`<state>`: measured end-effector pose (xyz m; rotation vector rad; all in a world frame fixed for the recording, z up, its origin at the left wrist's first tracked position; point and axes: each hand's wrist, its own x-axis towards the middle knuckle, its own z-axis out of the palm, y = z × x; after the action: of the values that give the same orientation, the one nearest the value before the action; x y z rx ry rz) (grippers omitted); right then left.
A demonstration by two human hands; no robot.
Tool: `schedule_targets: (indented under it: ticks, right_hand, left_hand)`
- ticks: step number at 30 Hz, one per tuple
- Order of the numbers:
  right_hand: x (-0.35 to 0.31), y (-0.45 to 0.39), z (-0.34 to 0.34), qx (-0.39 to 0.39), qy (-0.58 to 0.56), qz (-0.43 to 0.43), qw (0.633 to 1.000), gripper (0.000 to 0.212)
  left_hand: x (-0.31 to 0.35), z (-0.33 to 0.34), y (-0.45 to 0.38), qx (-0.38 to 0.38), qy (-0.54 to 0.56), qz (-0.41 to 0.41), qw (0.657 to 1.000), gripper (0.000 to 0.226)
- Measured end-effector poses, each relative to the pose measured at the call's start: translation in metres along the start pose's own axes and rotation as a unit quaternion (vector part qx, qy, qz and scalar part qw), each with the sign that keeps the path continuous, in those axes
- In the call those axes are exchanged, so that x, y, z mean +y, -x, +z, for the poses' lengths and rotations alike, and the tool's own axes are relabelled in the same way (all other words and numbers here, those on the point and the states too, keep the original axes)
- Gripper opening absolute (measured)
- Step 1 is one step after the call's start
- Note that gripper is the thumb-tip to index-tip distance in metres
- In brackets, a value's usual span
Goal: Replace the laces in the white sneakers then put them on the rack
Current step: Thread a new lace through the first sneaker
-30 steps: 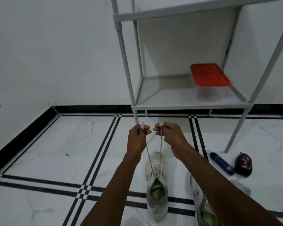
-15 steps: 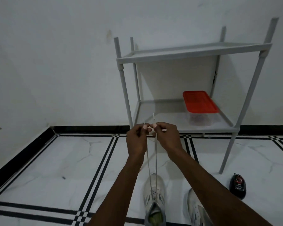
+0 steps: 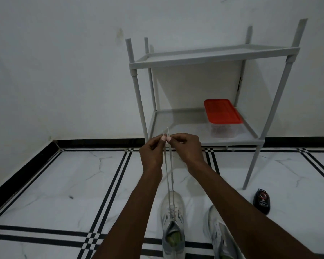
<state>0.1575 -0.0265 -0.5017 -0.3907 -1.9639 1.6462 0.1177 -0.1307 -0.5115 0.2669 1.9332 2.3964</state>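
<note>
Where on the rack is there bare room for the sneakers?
The top shelf shows bare as far as its rim allows. The lower shelf is bare on its left, from the left posts to the red-lidded container, which crowds the right end.

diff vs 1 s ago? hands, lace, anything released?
The camera tilted up, so the rack now shows its top shelf. The left hand and right hand closed together: the two lace ends that they pinch, apart a second ago, now nearly touch above the laced sneaker. Nothing was let go. The second sneaker, the red-lidded container and the black object on the floor stayed put.
</note>
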Motion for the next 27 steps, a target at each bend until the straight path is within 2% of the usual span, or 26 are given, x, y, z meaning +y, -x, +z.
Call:
schedule_targets:
  ticks: [20,27]
  right_hand:
    - [-0.006,0.003,0.01,-0.013,-0.024,0.041,0.999,0.022]
    - [-0.007,0.002,0.011,-0.015,-0.026,0.053,0.998,0.02]
  left_hand:
    - [0.012,-0.01,-0.001,-0.032,0.036,-0.082,0.995,0.028]
    - [0.012,-0.012,-0.003,-0.032,0.028,-0.076,0.996,0.02]
